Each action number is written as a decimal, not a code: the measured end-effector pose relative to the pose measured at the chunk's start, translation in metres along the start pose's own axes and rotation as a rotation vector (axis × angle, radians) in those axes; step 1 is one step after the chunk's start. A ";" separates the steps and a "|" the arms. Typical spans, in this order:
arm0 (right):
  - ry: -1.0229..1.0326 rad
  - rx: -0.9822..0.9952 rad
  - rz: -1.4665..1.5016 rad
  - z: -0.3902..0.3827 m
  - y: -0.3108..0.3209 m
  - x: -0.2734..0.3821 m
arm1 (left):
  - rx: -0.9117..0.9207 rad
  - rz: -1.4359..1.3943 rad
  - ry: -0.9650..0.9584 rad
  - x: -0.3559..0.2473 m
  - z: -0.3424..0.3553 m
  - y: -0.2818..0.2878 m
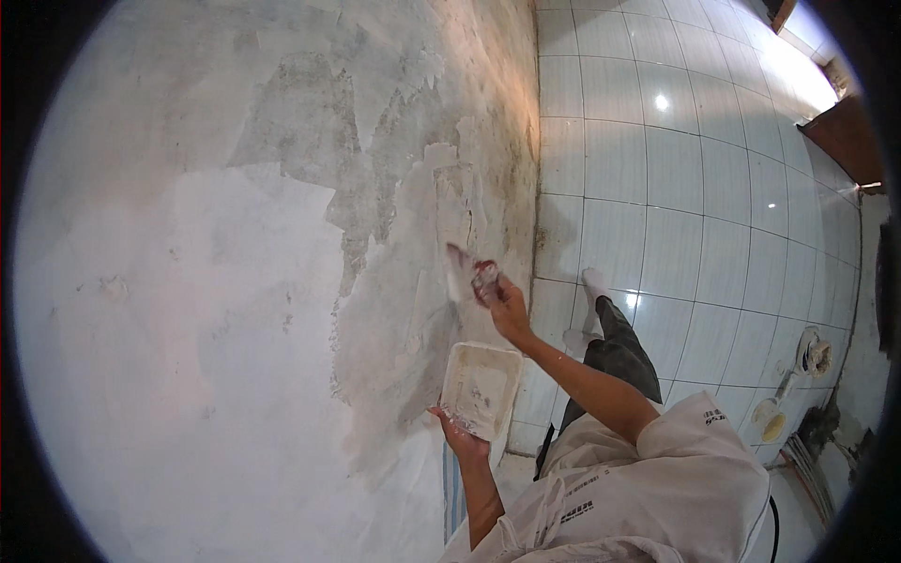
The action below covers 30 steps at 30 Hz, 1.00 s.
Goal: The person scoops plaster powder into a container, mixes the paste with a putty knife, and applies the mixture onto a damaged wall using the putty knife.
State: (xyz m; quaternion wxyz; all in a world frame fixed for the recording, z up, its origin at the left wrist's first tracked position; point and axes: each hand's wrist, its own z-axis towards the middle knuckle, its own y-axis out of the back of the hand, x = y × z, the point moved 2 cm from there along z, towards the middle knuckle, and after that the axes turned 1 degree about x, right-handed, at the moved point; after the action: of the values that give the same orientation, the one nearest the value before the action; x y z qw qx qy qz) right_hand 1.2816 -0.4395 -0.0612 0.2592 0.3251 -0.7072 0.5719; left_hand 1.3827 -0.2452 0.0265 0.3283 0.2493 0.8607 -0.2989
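My right hand (pixel 508 310) is closed round the handle of a putty knife (pixel 459 278). Its wide blade, coated with pale filler, is at or just off the wall (pixel 394 300); contact cannot be made out. Below it, my left hand (pixel 461 435) grips the near end of a shallow off-white rectangular tray (pixel 515 375), smeared inside with whitish filler. The wall carries smooth white filler on the left, with rough grey bare patches (pixel 300 122) higher up. Close above the blade runs a narrow upright strip of filler (pixel 453 202) with a crack along its edge.
Glossy pale floor tiles (pixel 676 253) meet the wall along a dirty edge. My feet (pixel 591 279) are close to that edge. At the far right are a dipper-like container with a yellowish inside (pixel 770 422), a round tub (pixel 817 355), bundled pipes (pixel 809 474) and a brown panel (pixel 842 141).
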 end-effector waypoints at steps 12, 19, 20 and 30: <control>0.373 -0.190 -0.641 0.140 0.005 0.050 | -0.022 -0.016 0.002 -0.001 -0.007 0.001; 0.416 -0.096 -0.600 0.094 -0.005 0.031 | -0.027 -0.006 0.010 0.002 -0.003 0.009; 0.393 -0.061 -0.617 0.086 -0.006 0.029 | -0.023 -0.006 0.014 0.002 -0.002 0.009; 0.281 0.084 -0.578 0.009 -0.007 0.013 | 0.044 0.047 0.020 0.001 -0.005 -0.005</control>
State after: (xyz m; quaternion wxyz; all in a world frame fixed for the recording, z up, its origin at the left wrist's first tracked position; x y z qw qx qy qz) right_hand 1.2789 -0.4509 -0.0491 0.4923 0.4408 -0.5186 0.5426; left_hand 1.3765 -0.2450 0.0306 0.3213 0.2796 0.8510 -0.3073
